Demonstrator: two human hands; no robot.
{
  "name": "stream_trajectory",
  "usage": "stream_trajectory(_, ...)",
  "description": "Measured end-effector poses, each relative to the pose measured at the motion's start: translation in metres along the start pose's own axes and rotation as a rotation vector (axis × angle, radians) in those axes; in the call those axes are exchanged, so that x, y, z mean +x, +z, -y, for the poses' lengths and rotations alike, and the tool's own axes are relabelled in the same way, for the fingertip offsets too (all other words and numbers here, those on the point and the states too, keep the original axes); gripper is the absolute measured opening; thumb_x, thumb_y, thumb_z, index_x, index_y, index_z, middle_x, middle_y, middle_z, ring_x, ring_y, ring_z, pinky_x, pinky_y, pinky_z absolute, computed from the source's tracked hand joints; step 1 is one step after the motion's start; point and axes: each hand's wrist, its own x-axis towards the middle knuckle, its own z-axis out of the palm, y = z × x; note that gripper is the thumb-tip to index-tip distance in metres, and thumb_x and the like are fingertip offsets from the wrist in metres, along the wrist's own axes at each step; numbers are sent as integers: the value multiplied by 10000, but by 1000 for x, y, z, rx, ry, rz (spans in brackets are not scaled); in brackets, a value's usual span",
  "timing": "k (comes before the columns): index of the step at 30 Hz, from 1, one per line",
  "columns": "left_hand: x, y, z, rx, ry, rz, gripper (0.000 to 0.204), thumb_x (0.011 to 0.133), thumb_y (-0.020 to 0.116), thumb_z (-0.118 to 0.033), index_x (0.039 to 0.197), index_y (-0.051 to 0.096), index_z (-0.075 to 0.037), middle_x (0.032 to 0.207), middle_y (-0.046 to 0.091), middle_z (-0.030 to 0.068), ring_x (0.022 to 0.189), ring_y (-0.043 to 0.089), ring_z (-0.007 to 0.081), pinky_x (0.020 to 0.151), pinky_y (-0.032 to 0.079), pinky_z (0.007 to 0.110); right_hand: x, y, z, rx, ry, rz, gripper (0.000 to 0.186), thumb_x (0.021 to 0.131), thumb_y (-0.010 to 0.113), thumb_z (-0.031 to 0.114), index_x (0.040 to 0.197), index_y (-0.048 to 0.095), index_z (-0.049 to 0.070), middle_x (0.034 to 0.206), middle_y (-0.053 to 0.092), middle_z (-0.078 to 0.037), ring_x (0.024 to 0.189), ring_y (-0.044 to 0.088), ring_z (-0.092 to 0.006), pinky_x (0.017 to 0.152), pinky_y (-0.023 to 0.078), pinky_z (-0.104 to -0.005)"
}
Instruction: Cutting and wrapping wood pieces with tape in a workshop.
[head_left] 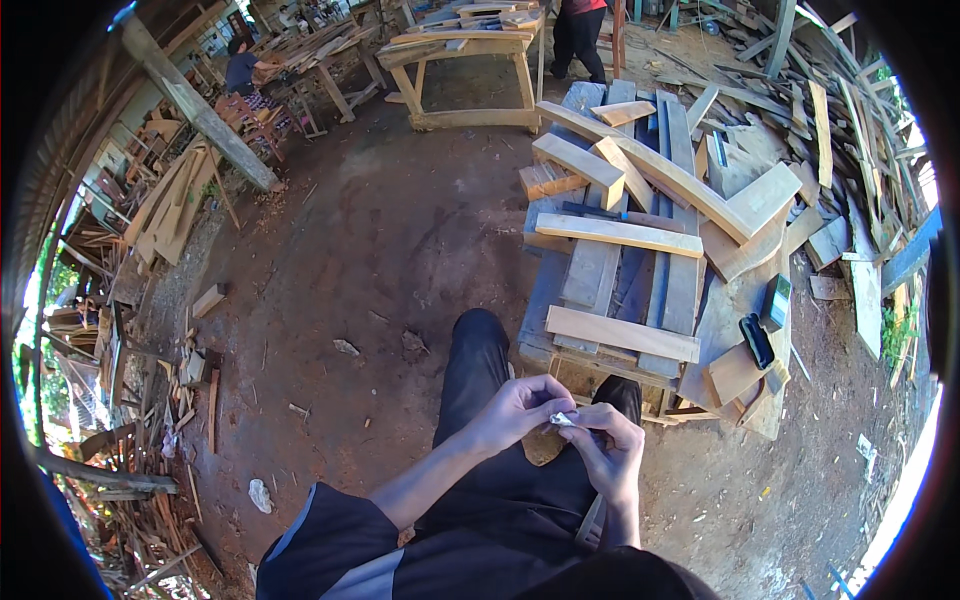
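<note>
Both hands meet above my lap, close to the workbench's front edge. Between them is a small white, crumpled thing [562, 419], perhaps paper or a wrapper; it is too small to name surely. My left hand [515, 408] pinches its left end between thumb and fingertips. The fingers of my right hand [610, 445] are closed on its other end. Just beyond the hands, a pale wood block [622, 333] lies across the front of the slatted workbench [598, 275].
More cut boards [620, 234] and a long angled timber [670, 180] lie on the bench. An open black case [757, 342] sits at its right. Scrap wood piles up at far right and along the left. Two people, one seated [242, 70], are near other tables [465, 45].
</note>
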Motion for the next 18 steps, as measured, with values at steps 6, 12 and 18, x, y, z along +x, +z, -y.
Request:
stream_trajectory(6, -6, -1, 2, -536, -301, 43, 152, 944, 722, -167, 1023, 665, -50, 919, 687, 18, 810, 658, 90, 711, 533, 248, 4, -4, 11, -84, -140, 92, 196, 780, 798, -57, 941, 700, -5, 868, 721, -120, 813, 711, -210, 695, 546, -285)
stream_trajectory(12, -13, -11, 3, -397, -284, 95, 126, 969, 690, -164, 992, 690, -40, 878, 679, 6, 799, 642, 78, 710, 517, 235, 9, -5, 13, -117, -189, 139, 209, 760, 824, -15, 929, 704, 8, 841, 710, -108, 761, 690, -213, 657, 523, -296)
stream_trajectory(18, -16, -2, -25, 75, -61, 108, 164, 1000, 644, -123, 1073, 704, 11, 902, 638, -2, 835, 573, 49, 733, 455, 217, 6, -8, 8, -86, -142, 139, 206, 754, 833, 1, 918, 709, 13, 844, 716, -103, 761, 691, -209, 667, 522, -293)
